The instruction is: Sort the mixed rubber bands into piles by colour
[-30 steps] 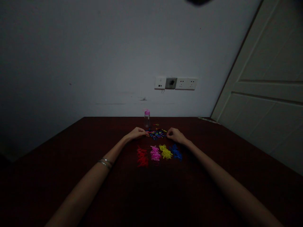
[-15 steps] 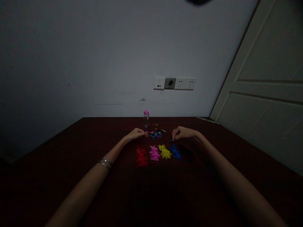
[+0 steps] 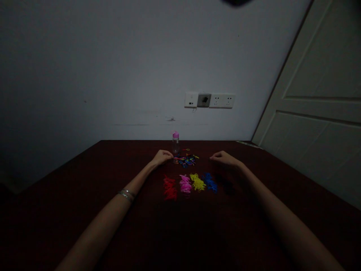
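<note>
A mixed pile of small coloured elastic bands point(image 3: 186, 161) lies near the far side of the dark table. My left hand point(image 3: 163, 156) rests at the pile's left edge, fingers drawn together; what is in them, if anything, is too small to make out. Right of the pile, my right hand point(image 3: 224, 158) is held with its fingertips pinched, and I cannot make out anything between them. Closer to me run sorted heaps of bands: red point(image 3: 170, 189), pink point(image 3: 185, 184), yellow point(image 3: 197, 182) and blue point(image 3: 210, 183). A dim black heap point(image 3: 227, 184) lies right of the blue one.
A clear bottle with a pink cap point(image 3: 175, 142) stands just behind the pile. A few stray bands point(image 3: 186, 149) lie beside it. The wall carries a row of sockets point(image 3: 209, 100), and a white panelled door point(image 3: 316, 98) is at the right.
My right hand has moved up and to the right, away from the blue heap. The blue band that showed at its fingertips is no longer seen there. My left hand stays beside the pile.
</note>
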`<action>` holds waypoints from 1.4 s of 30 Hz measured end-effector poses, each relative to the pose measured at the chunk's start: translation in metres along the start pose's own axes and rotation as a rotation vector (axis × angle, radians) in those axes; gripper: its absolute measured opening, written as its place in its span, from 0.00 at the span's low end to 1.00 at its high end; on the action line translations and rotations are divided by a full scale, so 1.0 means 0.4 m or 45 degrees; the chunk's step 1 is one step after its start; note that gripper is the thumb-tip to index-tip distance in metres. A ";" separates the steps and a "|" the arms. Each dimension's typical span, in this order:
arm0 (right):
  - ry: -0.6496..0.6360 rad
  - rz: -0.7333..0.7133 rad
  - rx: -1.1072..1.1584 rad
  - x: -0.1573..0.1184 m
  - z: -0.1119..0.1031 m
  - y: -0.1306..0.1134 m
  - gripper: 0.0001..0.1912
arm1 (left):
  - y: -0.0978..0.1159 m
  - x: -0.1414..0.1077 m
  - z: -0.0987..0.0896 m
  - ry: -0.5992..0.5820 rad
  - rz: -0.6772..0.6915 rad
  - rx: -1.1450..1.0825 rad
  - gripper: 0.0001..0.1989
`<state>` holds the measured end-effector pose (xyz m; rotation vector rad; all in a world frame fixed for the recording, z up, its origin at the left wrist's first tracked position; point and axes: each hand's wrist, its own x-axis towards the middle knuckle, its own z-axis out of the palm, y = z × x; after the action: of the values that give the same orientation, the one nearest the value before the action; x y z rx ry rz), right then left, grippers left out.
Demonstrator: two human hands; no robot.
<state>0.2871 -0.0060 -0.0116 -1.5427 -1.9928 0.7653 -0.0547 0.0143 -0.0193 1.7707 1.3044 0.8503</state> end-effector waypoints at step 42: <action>0.327 -0.009 -0.021 0.028 0.037 0.122 0.19 | 0.130 -0.042 0.059 -0.280 0.514 0.626 0.11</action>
<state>0.3081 0.0126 -0.0558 -1.5564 -1.8188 0.5194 -0.0152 -0.0162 0.0132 2.4963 1.0845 0.5423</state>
